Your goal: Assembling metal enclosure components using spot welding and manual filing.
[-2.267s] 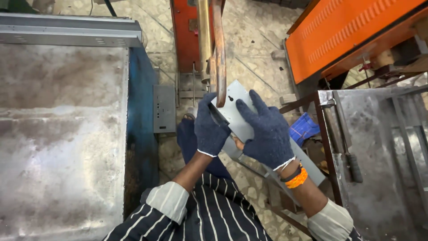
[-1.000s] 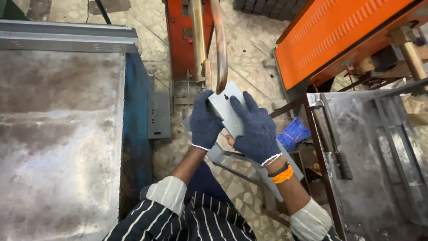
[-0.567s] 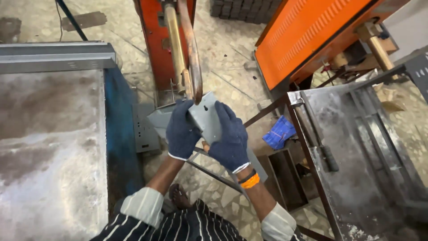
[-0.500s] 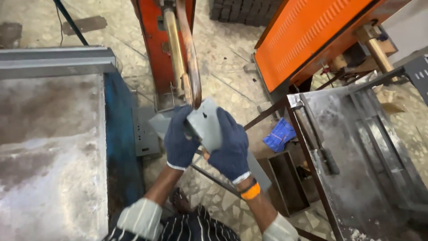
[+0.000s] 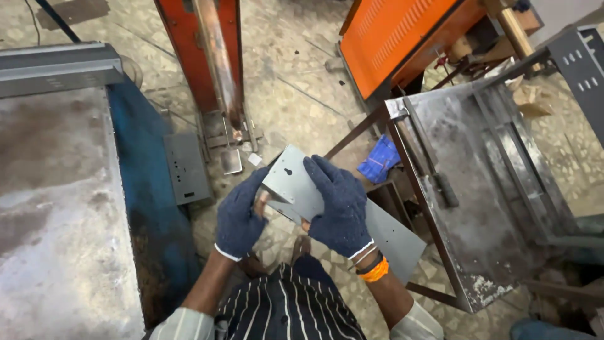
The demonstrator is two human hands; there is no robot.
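Note:
Both my hands wear dark blue knit gloves and hold a grey bent sheet-metal part (image 5: 290, 186) with small holes. My left hand (image 5: 240, 216) grips its left edge from below. My right hand (image 5: 338, 204) lies over its right side, with an orange band at the wrist. The long flat end of the part (image 5: 397, 239) runs down to the right past my wrist. The part is held below and clear of the copper-coloured arms of an orange machine (image 5: 217, 56).
A worn metal table with a blue side (image 5: 56, 208) fills the left. A grey metal frame table (image 5: 478, 189) stands at the right, an orange cabinet (image 5: 402, 31) behind it. A blue cloth (image 5: 379, 160) and a grey plate (image 5: 185, 167) lie on the tiled floor.
The part has come down and away from the machine's copper arms, where it was held earlier. My hands now hold it lower, nearer my body, and the view has shifted.

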